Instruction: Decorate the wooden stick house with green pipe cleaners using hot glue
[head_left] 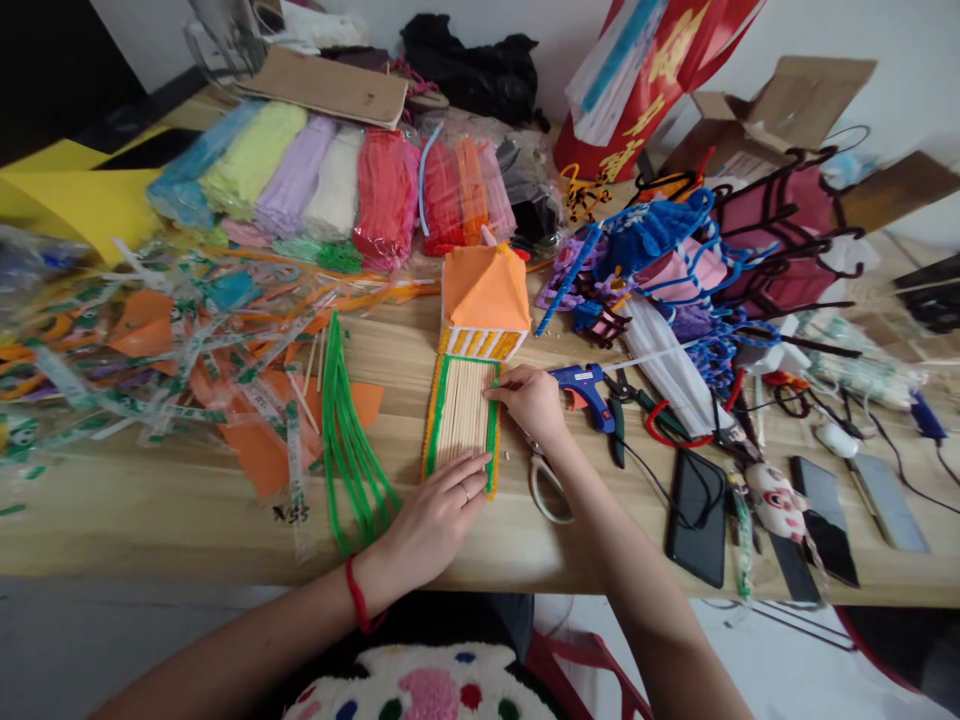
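Observation:
A small craft model lies on the table: an orange-roofed house (486, 290) with yellow and white striped walls, joined to a base of wooden sticks (466, 408). A green pipe cleaner border (442, 415) frames the sticks, with an orange edging outside it. My left hand (442, 515), ring on a finger, rests flat across the near end of the base. At the base's right side, the thumb and forefinger of my right hand (531, 400) pinch the green border. White-handled scissors (551, 490) lie partly under my right wrist. Loose green pipe cleaners (349, 440) are to the left.
A blue glue gun (589, 392) and pliers (616, 430) lie right of my hand, near a black phone (696, 515). Wrapper scraps (255, 385) cover the left. Bagged pipe cleaner bundles (386, 190) line the back; blue and pink pipe cleaner pieces (660, 240) pile up at right.

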